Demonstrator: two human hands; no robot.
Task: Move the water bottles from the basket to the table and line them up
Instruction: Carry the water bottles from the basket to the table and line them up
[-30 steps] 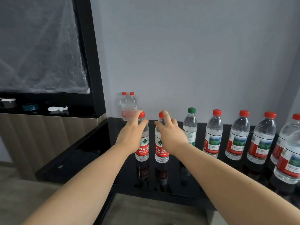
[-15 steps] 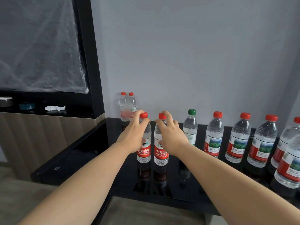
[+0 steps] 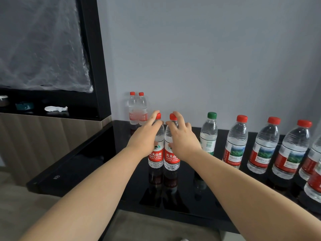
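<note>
Here the glossy black table (image 3: 189, 202) runs along a grey wall (image 3: 199, 58) and carries a line of upright water bottles. Several red-capped bottles (image 3: 235, 148) stand toward the right, with a green-capped bottle (image 3: 208, 136) beside them. At the line's left end, two red-labelled bottles stand on the tabletop, touching. The left hand (image 3: 145, 138) curls its fingers around the upper body of the left bottle (image 3: 156, 158). The right hand (image 3: 183, 142) grips the right bottle (image 3: 172, 160) likewise, fingertips near its cap.
</note>
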